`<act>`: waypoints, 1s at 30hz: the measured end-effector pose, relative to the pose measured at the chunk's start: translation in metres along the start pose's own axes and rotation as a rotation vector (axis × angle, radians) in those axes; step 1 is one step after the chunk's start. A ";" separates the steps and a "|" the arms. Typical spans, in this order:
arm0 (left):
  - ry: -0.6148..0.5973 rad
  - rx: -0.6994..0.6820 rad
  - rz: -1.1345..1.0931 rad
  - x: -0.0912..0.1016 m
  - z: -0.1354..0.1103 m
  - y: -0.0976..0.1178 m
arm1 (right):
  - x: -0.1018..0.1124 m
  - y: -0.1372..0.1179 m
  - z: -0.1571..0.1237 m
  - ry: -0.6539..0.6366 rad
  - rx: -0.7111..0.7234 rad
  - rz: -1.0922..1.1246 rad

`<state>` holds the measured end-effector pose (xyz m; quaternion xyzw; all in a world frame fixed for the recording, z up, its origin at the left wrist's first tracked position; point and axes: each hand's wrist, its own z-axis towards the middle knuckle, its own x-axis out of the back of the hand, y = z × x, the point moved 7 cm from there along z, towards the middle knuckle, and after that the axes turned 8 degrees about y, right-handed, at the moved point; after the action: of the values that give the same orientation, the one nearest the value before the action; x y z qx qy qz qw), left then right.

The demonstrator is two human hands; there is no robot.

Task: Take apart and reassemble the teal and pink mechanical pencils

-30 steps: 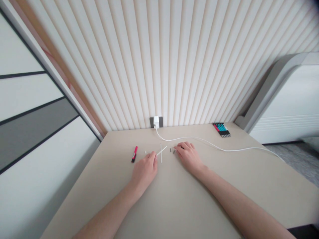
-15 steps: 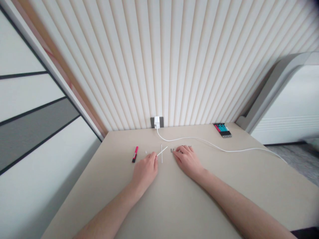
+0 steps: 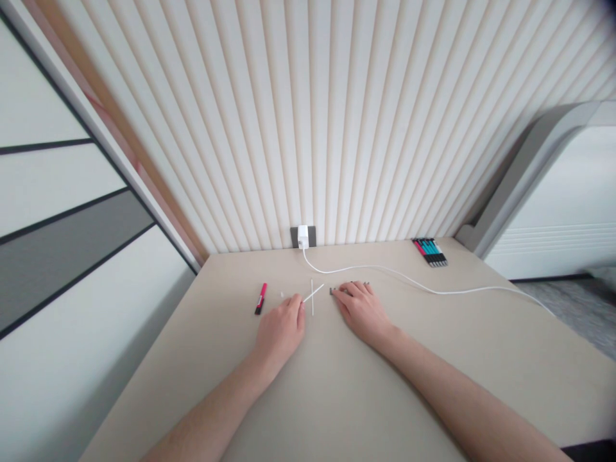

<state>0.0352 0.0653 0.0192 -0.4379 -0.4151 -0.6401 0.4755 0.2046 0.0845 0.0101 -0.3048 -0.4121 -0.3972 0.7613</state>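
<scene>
My left hand (image 3: 282, 326) is closed on one thin white stick (image 3: 316, 290), which looks like a pen refill. That stick crosses over a second white stick (image 3: 312, 308) lying on the table. My right hand (image 3: 363, 310) rests on the table with fingers curled, thumb and index fingertips together at a small dark grey piece (image 3: 331, 291). More small dark pieces (image 3: 366, 283) show past its fingers, partly hidden. Left of my left hand lie a pink-and-black pen barrel (image 3: 260, 299) and a tiny clear piece (image 3: 282, 294).
Several pink, teal and black pens (image 3: 430, 251) lie side by side at the back right. A white charger (image 3: 303, 237) is plugged into the wall, its cable (image 3: 433, 292) running across the table (image 3: 337, 410) to the right. A ribbed wall (image 3: 327, 128) stands behind.
My right fingertips have shifted slightly left, covering one of two small dark pieces that lay beside them. The left hand and white sticks are practically still.
</scene>
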 end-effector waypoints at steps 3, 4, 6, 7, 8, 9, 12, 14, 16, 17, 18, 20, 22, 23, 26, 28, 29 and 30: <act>-0.001 0.002 0.000 0.000 0.001 0.000 | -0.002 0.001 0.000 -0.001 0.008 0.013; -0.003 0.003 0.001 0.000 0.001 0.000 | -0.002 0.001 0.000 0.000 0.010 0.019; -0.010 0.004 -0.001 0.000 0.001 0.000 | -0.004 0.001 -0.001 0.003 0.017 0.037; -0.013 0.004 -0.003 0.000 0.001 0.000 | -0.004 0.000 -0.001 0.004 0.022 0.048; -0.014 0.004 -0.005 0.000 0.001 0.000 | -0.004 0.000 -0.001 0.004 0.027 0.061; -0.012 0.004 -0.005 0.000 0.001 0.000 | -0.005 -0.001 -0.001 0.005 0.032 0.073; -0.007 0.005 0.005 0.000 0.001 0.001 | -0.005 -0.002 0.000 0.004 0.047 0.101; -0.011 0.006 0.010 0.000 0.001 0.001 | -0.005 -0.003 0.000 0.002 0.054 0.111; -0.013 0.005 0.011 0.000 0.001 0.001 | -0.005 -0.002 0.000 -0.001 0.057 0.114; -0.013 0.005 0.011 -0.001 0.001 0.001 | -0.005 -0.002 0.000 -0.001 0.057 0.114; -0.013 0.005 0.010 -0.001 0.000 0.001 | -0.006 -0.002 0.000 -0.002 0.058 0.114; -0.014 0.007 0.006 -0.001 0.000 0.001 | -0.006 -0.002 0.000 -0.005 0.061 0.112; -0.015 0.010 0.000 -0.001 0.000 0.000 | -0.007 -0.002 0.000 -0.004 0.061 0.110; -0.016 0.010 -0.001 -0.001 0.000 0.000 | -0.007 -0.003 0.000 -0.002 0.061 0.109; -0.022 0.012 -0.004 -0.002 0.001 0.000 | -0.007 -0.004 0.000 -0.001 0.073 0.101; -0.026 0.016 -0.005 -0.002 0.001 -0.001 | -0.007 -0.006 0.000 -0.007 0.091 0.087; -0.027 0.019 -0.004 -0.002 0.000 -0.001 | -0.008 -0.007 0.000 -0.010 0.098 0.078; -0.027 0.022 -0.003 -0.002 0.000 -0.001 | -0.008 -0.007 0.000 -0.014 0.104 0.068</act>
<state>0.0347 0.0664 0.0169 -0.4408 -0.4292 -0.6301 0.4737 0.1957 0.0837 0.0038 -0.2812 -0.4269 -0.3470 0.7863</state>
